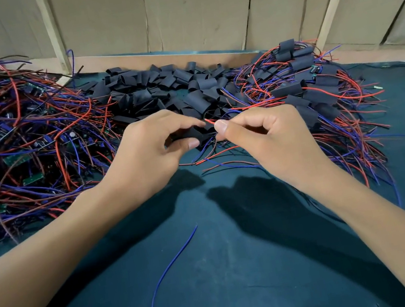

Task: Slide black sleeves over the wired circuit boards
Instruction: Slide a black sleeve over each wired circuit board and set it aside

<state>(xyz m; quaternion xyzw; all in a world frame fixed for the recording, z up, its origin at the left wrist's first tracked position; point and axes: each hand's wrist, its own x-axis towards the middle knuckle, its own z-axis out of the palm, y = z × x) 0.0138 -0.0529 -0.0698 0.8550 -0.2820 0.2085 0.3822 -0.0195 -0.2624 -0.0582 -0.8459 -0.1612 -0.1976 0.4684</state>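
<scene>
A short black flexible sleeve (199, 133) is pinched by the left hand (147, 152), while thin red and blue wires (220, 120) at its right end are pinched by the right hand (271, 135). Loose black sleeves (165, 89) are heaped just beyond on the dark green mat (230, 270), with unsleeved wired circuit boards (14, 148) piled far left and sleeved ones (311, 85) right.

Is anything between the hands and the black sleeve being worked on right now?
Nothing visible. The left hand already holds the black sleeve, and the right hand pinches the wires at its mouth. The board itself is hidden.
</scene>
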